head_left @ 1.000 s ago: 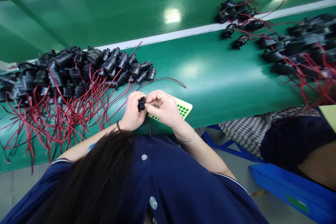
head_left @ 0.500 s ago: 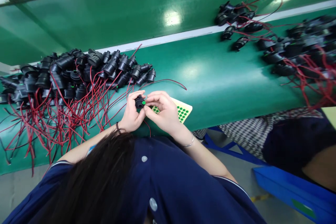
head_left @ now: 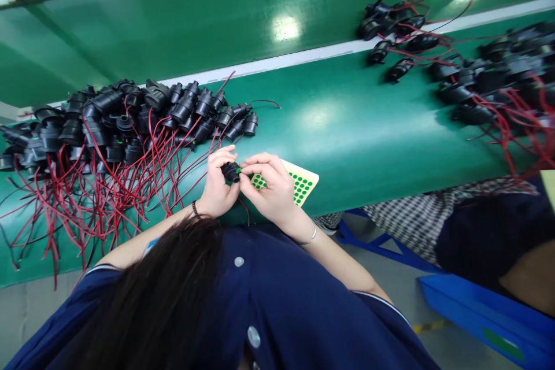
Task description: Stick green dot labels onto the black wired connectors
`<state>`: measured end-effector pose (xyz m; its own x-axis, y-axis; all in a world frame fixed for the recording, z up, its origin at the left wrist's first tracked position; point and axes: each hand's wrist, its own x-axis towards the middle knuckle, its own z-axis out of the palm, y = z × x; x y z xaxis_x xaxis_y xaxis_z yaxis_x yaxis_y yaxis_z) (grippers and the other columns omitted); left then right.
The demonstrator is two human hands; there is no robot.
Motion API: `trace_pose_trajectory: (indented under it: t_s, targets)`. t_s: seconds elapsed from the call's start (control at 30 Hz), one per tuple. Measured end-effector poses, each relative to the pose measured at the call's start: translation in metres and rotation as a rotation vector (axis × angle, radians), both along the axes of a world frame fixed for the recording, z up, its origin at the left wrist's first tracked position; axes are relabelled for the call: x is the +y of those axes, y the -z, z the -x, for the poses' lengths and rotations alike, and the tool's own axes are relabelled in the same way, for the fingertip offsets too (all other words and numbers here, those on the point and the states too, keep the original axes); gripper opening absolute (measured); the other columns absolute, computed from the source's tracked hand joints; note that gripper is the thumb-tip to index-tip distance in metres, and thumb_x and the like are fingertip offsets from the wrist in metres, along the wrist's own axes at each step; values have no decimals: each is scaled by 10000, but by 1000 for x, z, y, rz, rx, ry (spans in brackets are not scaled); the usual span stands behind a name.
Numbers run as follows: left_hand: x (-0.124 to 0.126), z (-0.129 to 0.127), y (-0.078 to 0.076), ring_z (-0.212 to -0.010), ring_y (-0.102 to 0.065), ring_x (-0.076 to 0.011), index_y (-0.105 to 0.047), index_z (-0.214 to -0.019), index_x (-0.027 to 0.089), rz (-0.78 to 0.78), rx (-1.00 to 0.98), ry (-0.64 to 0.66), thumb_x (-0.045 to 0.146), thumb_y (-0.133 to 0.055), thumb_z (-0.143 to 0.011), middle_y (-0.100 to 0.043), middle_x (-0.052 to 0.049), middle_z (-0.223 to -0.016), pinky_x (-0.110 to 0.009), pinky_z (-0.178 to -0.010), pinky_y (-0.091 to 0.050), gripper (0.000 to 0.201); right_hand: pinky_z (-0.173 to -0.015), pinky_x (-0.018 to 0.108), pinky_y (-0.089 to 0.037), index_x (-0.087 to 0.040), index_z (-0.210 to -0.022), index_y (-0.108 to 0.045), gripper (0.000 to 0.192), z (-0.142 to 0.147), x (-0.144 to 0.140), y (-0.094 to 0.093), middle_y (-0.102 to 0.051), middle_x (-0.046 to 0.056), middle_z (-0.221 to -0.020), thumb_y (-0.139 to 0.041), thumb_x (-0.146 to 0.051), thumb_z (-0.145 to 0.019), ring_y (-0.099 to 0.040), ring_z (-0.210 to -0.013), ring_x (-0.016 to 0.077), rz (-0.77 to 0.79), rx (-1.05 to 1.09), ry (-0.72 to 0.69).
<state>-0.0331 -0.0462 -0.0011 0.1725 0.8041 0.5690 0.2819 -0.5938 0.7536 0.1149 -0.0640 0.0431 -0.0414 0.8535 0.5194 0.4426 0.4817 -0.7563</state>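
My left hand (head_left: 219, 184) is closed around a black cylindrical plastic part (head_left: 230, 171), held with its narrow end facing me. On the side of this part shows a green round sticker (head_left: 239, 170). The thumb and index fingertip of my right hand (head_left: 271, 188) pinch at that sticker, touching the part's edge. Beneath my right hand is a pale yellow sheet of green dot stickers (head_left: 303, 185), partly covered by the hand; whether its other fingers grip the sheet I cannot tell. A thin red wire hangs below my hands.
To the left lies a large heap of similar black parts (head_left: 104, 121) with tangled red and black wires (head_left: 108, 202) over the green tabletop (head_left: 347, 144). More black parts (head_left: 511, 69) lie at the right. A person in checked cloth (head_left: 403, 219) sits at the right, near a blue frame (head_left: 477, 306).
The black part has tilted slightly in my left hand. My right fingertips have closed in on the green sticker. A loose red wire beside the heap has swung away from me.
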Motion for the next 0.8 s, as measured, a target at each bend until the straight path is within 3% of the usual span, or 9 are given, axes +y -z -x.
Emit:
trace_pose_trajectory:
  t_s: [0.17,0.37,0.8]
  targets:
    - [0,0,0,-1279,-533,-274,-379,-1234,262,-9,8,6,264,-540,-949,-471,-89,-1178,-550,-979,-575,328,-922,471,-566,-253,-897,-668,144,0,0,0,-697,52,-954,-641,-122,-846,-684,-921,220,34,11,-11]
    - [1,0,2,-1255,-536,-274,-371,-1209,274,-46,40,6,284,-533,-951,-461,-77,-1152,-533,-937,-591,305,-801,385,-596,-242,-889,-663,156,-1,1,-3,-696,47,-916,-631,-93,-858,-693,-872,195,-30,2,-26]
    - [1,1,-4,-1202,-553,-260,-375,-1205,262,-80,78,38,237,-539,-927,-476,-75,-1127,-534,-946,-579,323,-760,360,-611,-273,-946,-697,193,-6,2,0,-714,34,-931,-634,-108,-871,-700,-838,179,-56,-14,-89]
